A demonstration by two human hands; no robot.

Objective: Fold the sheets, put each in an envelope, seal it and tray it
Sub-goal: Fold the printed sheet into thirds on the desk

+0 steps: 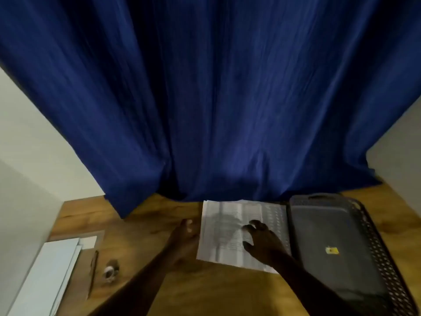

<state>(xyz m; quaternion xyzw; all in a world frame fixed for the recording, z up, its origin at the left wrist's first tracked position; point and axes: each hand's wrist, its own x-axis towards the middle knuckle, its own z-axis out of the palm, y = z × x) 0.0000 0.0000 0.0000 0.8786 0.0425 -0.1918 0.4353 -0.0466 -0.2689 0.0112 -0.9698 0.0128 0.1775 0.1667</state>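
I see my right hand (pixel 262 241) resting on the printed sheet (pixel 230 233), fingers spread and bent, holding nothing. The sheet lies flat on the counter (pixel 148 224), just beside the grey tray (pixel 373 247). My left hand (pixel 185 233) sits at the sheet's left edge; its fingers I cannot make out.

Both bare forearms are reaching forward. The right hand (pixel 262 241) is arching with spread, curled fingers (pixel 247 227); the left hand (pixel 184 234) is lying beside it, fingers loosely extended.
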